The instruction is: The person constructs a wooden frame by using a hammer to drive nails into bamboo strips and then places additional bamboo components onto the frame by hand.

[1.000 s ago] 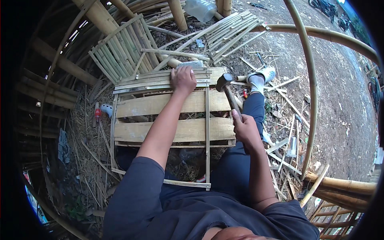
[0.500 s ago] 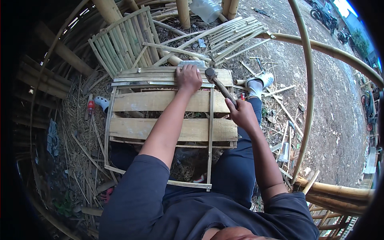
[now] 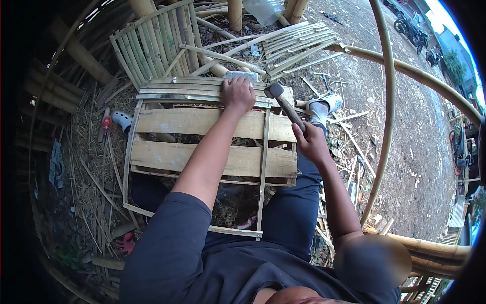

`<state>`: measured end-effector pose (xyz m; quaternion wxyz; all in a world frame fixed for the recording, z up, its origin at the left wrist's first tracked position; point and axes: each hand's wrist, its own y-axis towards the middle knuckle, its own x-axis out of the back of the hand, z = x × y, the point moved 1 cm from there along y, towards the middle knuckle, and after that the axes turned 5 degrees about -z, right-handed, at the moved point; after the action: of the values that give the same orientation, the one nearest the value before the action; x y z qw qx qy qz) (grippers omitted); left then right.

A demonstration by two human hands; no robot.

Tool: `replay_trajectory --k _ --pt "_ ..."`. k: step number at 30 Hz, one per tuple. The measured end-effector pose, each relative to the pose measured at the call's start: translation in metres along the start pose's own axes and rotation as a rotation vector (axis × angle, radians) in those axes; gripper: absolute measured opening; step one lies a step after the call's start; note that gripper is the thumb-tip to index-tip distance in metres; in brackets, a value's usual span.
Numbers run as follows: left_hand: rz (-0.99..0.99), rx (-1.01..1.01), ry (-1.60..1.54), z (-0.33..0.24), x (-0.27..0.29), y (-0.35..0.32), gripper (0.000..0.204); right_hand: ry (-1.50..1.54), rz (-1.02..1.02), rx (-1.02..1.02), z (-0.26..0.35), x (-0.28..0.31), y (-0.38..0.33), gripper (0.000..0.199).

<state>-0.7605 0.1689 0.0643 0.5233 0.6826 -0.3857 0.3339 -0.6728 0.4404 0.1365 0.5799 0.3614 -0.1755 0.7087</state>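
Bamboo slats, pale and split thin, are lying in a stacked row (image 3: pixel 202 91) across the far edge of the slatted frame of bamboo strips and two broad pale wooden planks (image 3: pixel 212 152) that you are holding over your lap. Your left hand (image 3: pixel 238 95) is pressing down flat on those slats near the frame's far right corner, fingers (image 3: pixel 234 82) spread over the top strip rather than curled round anything. Your right hand (image 3: pixel 310 143) is gripping the wooden handle of the steel-headed hammer (image 3: pixel 286 105), fingers wrapped tight near its lower end. The handle's long axis is running diagonally from your right hand, at the frame's right edge, up and inward toward the far corner, so the dark head (image 3: pixel 274 90) is hanging just beside your left hand, slightly to its right and level with the slat row. Whether the head is touching the slat you cannot tell. Head and left knuckles are sitting very near each other.
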Motion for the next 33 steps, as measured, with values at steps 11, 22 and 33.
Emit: replay_trajectory --k 11,22,33 --pt "0.01 0.007 -0.057 -0.002 0.0 0.001 0.033 -0.007 0.019 0.004 -0.011 0.001 0.0 0.049" --pt "-0.046 -0.011 -0.092 0.0 -0.008 0.002 0.028 -0.256 0.087 -0.03 0.006 0.012 0.011 0.058" --pt "-0.086 -0.025 -0.139 0.004 -0.017 0.0 0.027 -0.323 0.122 -0.005 0.022 0.019 0.013 0.057"
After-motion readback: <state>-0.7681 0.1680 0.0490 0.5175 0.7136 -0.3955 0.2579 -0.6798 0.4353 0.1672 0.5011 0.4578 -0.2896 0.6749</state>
